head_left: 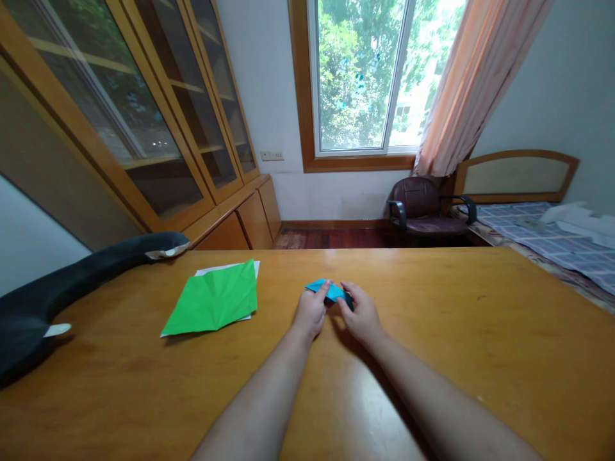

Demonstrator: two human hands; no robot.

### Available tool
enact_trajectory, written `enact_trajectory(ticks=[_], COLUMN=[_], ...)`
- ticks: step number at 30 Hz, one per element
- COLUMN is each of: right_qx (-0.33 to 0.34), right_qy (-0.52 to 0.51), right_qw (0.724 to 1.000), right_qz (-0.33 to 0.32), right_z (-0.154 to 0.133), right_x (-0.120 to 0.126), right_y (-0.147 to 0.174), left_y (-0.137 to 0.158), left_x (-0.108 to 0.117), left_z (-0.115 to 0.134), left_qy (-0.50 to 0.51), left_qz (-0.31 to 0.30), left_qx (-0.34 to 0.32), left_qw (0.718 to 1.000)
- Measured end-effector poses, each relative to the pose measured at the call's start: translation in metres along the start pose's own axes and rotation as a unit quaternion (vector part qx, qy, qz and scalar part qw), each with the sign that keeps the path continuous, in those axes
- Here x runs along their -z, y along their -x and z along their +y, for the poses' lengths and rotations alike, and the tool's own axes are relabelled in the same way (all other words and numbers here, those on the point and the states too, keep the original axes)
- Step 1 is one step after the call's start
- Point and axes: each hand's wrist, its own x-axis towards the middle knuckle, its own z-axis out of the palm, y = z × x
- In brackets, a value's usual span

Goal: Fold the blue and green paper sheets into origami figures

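Note:
A small folded piece of blue paper (335, 292) is held between my two hands, over the middle of the wooden table (432, 358). My left hand (311, 312) grips its left part, the thumb lying on top. At the other end, my right hand (361, 314) pinches the paper between thumb and fingers, near a dark part at its right tip. The fingers partly cover the paper, so its full shape is hidden. To the left of my hands, a creased green sheet of paper (216, 298) rests on white paper (257, 269).
A dark plush toy (96, 269) with white patches lies along the table's left edge. Beyond the table are a glass-door cabinet (192, 83), a brown office chair (423, 205), a bed (567, 237) and a window (355, 77) with a pink curtain (475, 83).

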Motion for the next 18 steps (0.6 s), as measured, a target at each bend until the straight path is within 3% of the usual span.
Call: enact_trajectory(ticks=[2, 5, 9, 18], right_qx=[-0.075, -0.127, -0.136, -0.112], right_qy=[-0.053, -0.135, -0.180, -0.169], right_qw=[0.996, 0.981, 0.971, 0.978], right_qz=[0.005, -0.056, -0.075, -0.058], right_z=[0.0020, 0.0017, -0.0021, -0.0028], right_x=[0.0015, 0.0036, 0.0036, 0.0015], right_y=[-0.0030, -0.0055, -0.0046, -0.0026], left_y=[-0.0008, -0.0014, -0.0028, -0.0028], left_x=[0.0021, 0.0045, 0.0070, 0.0087], left_z=[0.0024, 0.0049, 0.0056, 0.0042], left_qy=[-0.002, -0.012, -0.002, 0.041], left_qz=[-0.006, -0.021, -0.033, -0.031], left_qx=[-0.002, -0.011, -0.018, 0.001], left_qw=[1.000, 1.000, 0.999, 0.999])
